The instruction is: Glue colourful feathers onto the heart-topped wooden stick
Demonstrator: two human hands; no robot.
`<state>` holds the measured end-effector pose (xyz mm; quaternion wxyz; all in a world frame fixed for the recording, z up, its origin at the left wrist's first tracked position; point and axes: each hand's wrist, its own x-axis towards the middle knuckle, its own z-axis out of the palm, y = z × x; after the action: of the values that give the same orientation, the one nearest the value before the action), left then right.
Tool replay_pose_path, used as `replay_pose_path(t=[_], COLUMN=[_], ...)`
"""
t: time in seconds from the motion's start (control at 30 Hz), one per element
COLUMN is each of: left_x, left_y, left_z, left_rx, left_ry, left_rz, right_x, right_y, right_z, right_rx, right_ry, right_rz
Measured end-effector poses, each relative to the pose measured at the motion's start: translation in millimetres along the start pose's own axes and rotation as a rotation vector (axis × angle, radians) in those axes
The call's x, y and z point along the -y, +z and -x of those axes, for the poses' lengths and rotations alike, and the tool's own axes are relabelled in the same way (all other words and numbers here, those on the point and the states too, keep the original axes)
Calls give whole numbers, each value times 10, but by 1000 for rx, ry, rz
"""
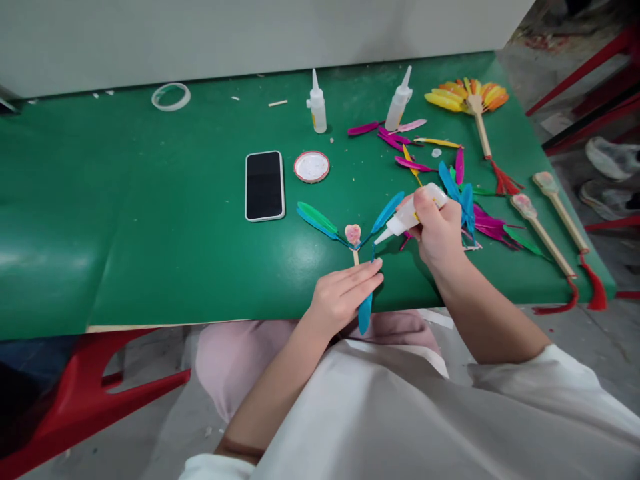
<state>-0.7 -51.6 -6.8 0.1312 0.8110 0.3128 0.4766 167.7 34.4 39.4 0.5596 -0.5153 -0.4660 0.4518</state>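
My right hand [439, 223] is wrapped round a white glue bottle [404, 218], tilted with its nozzle pointing down and left. My left hand [347, 293] pinches a blue feather [366, 315], whose quill rises above the fingers near the nozzle tip. Just beyond the left fingers lies a small wooden stick with a pink heart-shaped head [353, 234]. A green feather [317, 217] overlapping a blue one fans out from its left side, and another blue feather [388, 211] from its right. The stick's lower end is hidden by my left hand.
A phone [265, 186], a round white lid [311, 166] and two upright glue bottles [318, 111] stand or lie beyond my hands. Loose coloured feathers [493, 223] spread rightward. A yellow-orange feather fan [480, 127] and two tasselled sticks [546, 237] lie right; a tape ring [171, 97] far left.
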Motion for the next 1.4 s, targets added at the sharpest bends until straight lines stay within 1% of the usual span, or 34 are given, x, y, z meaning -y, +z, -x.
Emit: replay_pose_path(t=[0.2, 0.47, 0.77, 0.97, 1.07, 1.17, 1.23, 1.3, 1.33, 1.4], left_x=[-3, -5, -5, -7, -10, -13, -14, -13, -12, -11], left_y=[-6, -2, -6, -17, -19, -25, -28, -25, -21, -12], left_z=[-9, -13, -8, -9, -12, -21, -26, -24, -20, -7], left_rx=[5, -4, 6, 19, 14, 12, 22, 30, 25, 4], left_ry=[4, 1, -3, -3, -4, -2, -1, -5, -4, 2], left_rz=[-8, -17, -4, 3, 1, -1, 5, 5, 2, -7], right_x=[-7, 3, 54, 73, 77, 79, 78, 77, 76, 71], right_y=[0, -19, 3, -9, -15, -15, -15, -19, -22, -32], right_z=[-3, 18, 70, 78, 79, 88, 96, 99, 96, 82], right_rx=[-13, 11, 59, 15, 4, 44, 95, 114, 100, 32], right_ry=[-27, -46, -133, -189, -193, -198, -219, -243, -250, -258], right_rz=[20, 39, 64, 156, 170, 139, 121, 138, 165, 231])
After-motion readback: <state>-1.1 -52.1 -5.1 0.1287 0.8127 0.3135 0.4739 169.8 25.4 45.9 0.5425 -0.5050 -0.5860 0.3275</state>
